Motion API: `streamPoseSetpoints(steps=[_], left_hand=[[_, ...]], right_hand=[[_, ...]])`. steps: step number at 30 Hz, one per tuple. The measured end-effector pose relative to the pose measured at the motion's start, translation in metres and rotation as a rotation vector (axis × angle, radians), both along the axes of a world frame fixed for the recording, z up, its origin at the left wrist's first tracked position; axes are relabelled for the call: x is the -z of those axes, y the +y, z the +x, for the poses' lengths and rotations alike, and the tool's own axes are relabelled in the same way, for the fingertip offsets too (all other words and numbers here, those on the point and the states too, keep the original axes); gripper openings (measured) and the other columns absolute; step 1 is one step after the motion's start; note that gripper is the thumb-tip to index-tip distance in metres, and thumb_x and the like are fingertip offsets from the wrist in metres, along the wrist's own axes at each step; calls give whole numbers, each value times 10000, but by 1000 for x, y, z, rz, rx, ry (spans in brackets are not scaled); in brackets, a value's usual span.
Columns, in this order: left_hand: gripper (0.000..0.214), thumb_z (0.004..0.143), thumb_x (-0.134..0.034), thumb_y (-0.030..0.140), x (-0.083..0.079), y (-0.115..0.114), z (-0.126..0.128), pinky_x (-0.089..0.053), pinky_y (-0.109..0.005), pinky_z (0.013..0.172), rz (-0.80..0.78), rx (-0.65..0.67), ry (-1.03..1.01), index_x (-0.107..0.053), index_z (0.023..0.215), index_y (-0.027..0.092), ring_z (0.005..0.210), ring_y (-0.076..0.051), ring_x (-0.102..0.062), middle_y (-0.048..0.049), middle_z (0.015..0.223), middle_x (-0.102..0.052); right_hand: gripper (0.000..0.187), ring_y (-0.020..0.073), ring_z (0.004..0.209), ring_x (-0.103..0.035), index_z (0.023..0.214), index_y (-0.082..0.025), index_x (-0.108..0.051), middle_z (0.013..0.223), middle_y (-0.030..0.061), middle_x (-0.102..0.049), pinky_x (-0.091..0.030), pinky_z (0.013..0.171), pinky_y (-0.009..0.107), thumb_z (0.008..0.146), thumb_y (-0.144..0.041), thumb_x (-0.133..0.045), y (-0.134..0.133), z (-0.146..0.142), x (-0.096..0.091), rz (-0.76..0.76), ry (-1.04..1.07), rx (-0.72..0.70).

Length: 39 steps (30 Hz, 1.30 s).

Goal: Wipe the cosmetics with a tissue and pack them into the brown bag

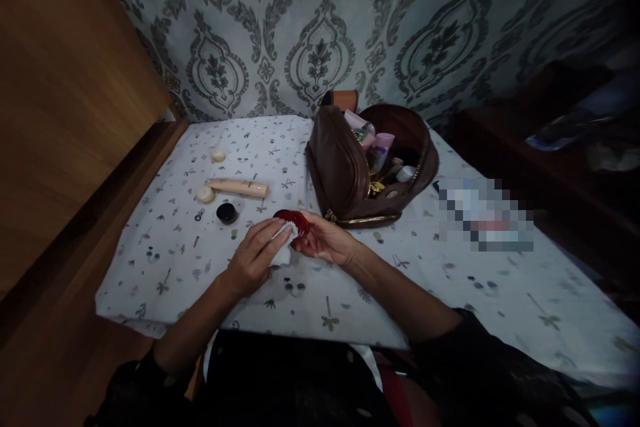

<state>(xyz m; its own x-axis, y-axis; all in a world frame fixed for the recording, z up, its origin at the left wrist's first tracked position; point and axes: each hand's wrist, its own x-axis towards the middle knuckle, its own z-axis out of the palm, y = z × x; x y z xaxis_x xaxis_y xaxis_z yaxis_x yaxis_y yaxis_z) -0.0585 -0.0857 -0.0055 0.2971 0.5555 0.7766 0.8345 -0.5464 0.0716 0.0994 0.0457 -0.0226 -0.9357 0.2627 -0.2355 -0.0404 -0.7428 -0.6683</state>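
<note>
— Red and glossy, that small round jar (pixel 291 221) sits in the right hand (pixel 327 242), held just above the near middle of the table (pixel 400 293). What's pressed against it?

— A white cloth or tissue (pixel 281 245), bunched in the left hand (pixel 256 257). The left fingers (pixel 265 240) are curled narrow around the wad and push it against the jar's near side. The right fingers are cupped under and around the jar, closed on it.

— How would the jar handle?

— I'd judge it light, hard and rather slick, likely plastic or glass, so it could slip or crack if dropped. Best held around its rim or cradled from beneath, as it is. The cloth is soft and limp; any pinch will do.

— And beyond the hands?

— To the left, a little farther, a small black cap (pixel 227 213), then a pale round lid (pixel 205 194) touching or just beside a beige tube (pixel 239 187) lying flat. Farther still, another small pale piece (pixel 219 155). To the right of centre stands a brown pouch (pixel 345 170), unzipped, with bottles and tubes showing inside. A patterned wall closes the far side.
</note>
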Motion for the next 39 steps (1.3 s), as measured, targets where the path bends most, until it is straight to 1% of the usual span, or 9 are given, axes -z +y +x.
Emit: streamPoseSetpoints(steps=[5,9,15,20,23,27,31,34,39], left_hand=[[605,953,-395,78,0,0,0,-504,-427,1046,-12,-55,-20,-311,1544,170,1288,-247,-529,-171,1293,-593],[610,956,-397,78,5,0,0,-483,-393,1070,-56,-133,-80,-290,1548,175,1299,-226,-508,-171,1337,-540],[354,1006,-414,309,11,5,-4,-529,-325,886,-305,-323,-370,-546,1291,146,1007,-187,-628,-108,1092,-644],[472,988,-338,522,-2,3,-4,-496,-290,683,-625,-285,-756,-590,806,167,692,-159,-565,-27,738,-602],[540,908,-408,659,-6,0,-1,-514,-285,616,-812,-351,-1042,-620,810,172,726,-187,-595,-37,762,-628],[597,826,-474,734,-10,0,2,-543,-306,594,-854,-381,-1129,-685,881,179,801,-226,-616,-69,863,-682],[617,808,-483,751,-13,4,5,-548,-334,688,-773,-297,-986,-674,738,168,705,-220,-596,-59,725,-667],[590,833,-476,722,-9,5,6,-519,-306,661,-749,-269,-927,-630,677,175,683,-214,-585,-40,669,-637],[556,862,-463,687,-1,5,-2,-491,-284,629,-808,-277,-819,-546,621,192,653,-198,-559,-23,638,-592]], right_hand=[[471,63,361,-485,836,-131,-613,601,22,-672,-282,308,146,814,-596,-681,-2,0,-2,177,45,-34],[456,75,408,-526,945,-146,-594,662,16,-688,-346,365,162,793,-554,-730,-6,1,-6,232,75,0],[586,105,619,-647,1153,-211,-526,838,-7,-687,-474,560,195,719,-447,-841,-7,-2,0,380,103,125],[564,154,862,-653,1167,-215,-572,1013,31,-647,-536,784,291,720,-425,-844,-13,-3,4,838,119,268],[467,199,992,-624,1249,-209,-580,1099,84,-613,-532,873,351,850,-398,-734,-15,1,-1,1311,131,330],[387,185,995,-601,1342,-250,-559,1142,94,-549,-537,863,311,966,-339,-567,-17,9,-17,1774,40,295],[411,174,901,-599,1376,-254,-540,1133,96,-552,-533,747,274,980,-364,-535,-20,26,-42,2019,-74,229],[439,183,925,-603,1392,-242,-516,1125,96,-572,-526,740,280,970,-357,-557,-11,46,-67,2062,-76,301],[479,228,976,-616,1376,-219,-515,1134,109,-628,-512,816,349,953,-435,-577,36,90,-115,1987,-205,706]])
